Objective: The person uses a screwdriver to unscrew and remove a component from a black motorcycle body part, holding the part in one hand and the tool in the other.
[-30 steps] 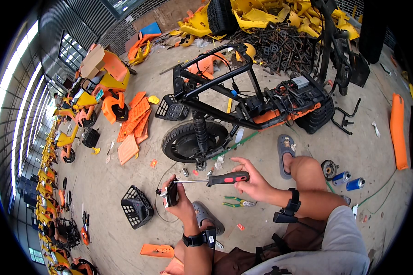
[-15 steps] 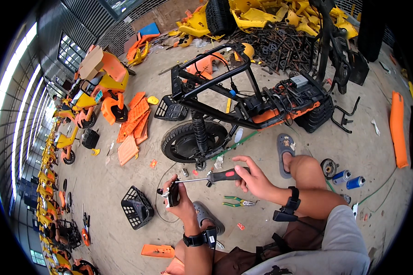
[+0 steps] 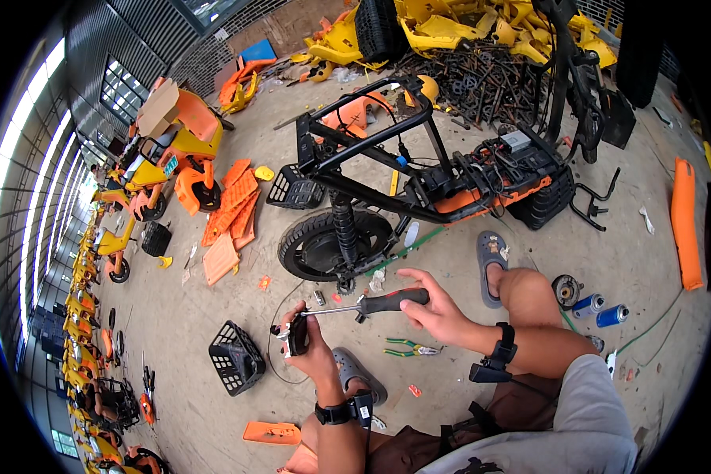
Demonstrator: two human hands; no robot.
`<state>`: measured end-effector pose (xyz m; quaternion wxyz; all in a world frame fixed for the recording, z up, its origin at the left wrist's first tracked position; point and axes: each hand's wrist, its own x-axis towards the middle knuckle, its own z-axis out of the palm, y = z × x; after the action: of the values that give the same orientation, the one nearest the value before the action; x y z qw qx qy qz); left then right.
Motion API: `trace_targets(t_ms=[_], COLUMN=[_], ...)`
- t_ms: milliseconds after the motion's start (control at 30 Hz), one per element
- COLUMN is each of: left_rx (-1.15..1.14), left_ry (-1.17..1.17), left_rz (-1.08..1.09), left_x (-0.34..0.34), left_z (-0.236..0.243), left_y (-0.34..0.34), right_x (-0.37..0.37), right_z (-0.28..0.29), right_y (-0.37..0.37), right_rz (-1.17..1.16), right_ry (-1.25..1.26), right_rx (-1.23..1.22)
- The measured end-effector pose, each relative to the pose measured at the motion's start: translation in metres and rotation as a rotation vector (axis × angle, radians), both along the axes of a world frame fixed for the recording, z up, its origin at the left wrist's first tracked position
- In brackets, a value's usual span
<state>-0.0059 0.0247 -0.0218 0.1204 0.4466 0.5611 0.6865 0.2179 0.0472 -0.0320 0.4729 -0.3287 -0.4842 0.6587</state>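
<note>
A small black part with a pale metal edge [image 3: 298, 335] is gripped by my left hand [image 3: 316, 357], its fingers closed around it. The slim shaft of a screwdriver [image 3: 395, 301] reaches from the right to that part, its tip touching or very close to it. My right hand [image 3: 442, 316] has its thumb against the dark handle; the index finger is raised behind it. Below the screwdriver, pliers with green and yellow handles [image 3: 404, 347] lie on the floor.
A stripped black scooter frame [image 3: 426, 209] stands just ahead. A black basket [image 3: 236, 357] is to the left, orange panels [image 3: 233, 201] beyond it. Two blue spray cans [image 3: 612, 315] stand at right. Metal rods [image 3: 490, 83] and yellow panels [image 3: 466, 28] are heaped behind.
The screwdriver handle has turned, and its red patch no longer shows. My right thumb and fingers have shifted on the handle. My left hand has hardly moved.
</note>
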Motion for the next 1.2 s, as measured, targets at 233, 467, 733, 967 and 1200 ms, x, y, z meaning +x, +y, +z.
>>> trace_targets(t_ms=[233,467,733,967,1200], left_rx=[0.002,-0.004,-0.036,-0.108,-0.072], left_ry=[0.007,0.013,-0.043,0.063,0.114], left_rz=[0.001,-0.04,-0.036,0.0,-0.026], left_x=[0.002,-0.001,-0.006,-0.008,-0.011], left_z=[0.002,0.001,-0.001,-0.003,-0.014], left_y=[0.0,-0.001,0.0,0.0,0.007], right_x=[0.001,0.0,0.006,-0.001,0.003], right_z=[0.004,-0.002,0.01,0.001,0.002], right_y=[0.0,0.001,-0.001,-0.003,0.0], right_rz=[0.003,-0.052,0.005,0.031,0.036], right_ry=[0.043,-0.04,-0.166,-0.059,-0.015], right_rx=[-0.042,0.134,0.306,0.062,-0.04])
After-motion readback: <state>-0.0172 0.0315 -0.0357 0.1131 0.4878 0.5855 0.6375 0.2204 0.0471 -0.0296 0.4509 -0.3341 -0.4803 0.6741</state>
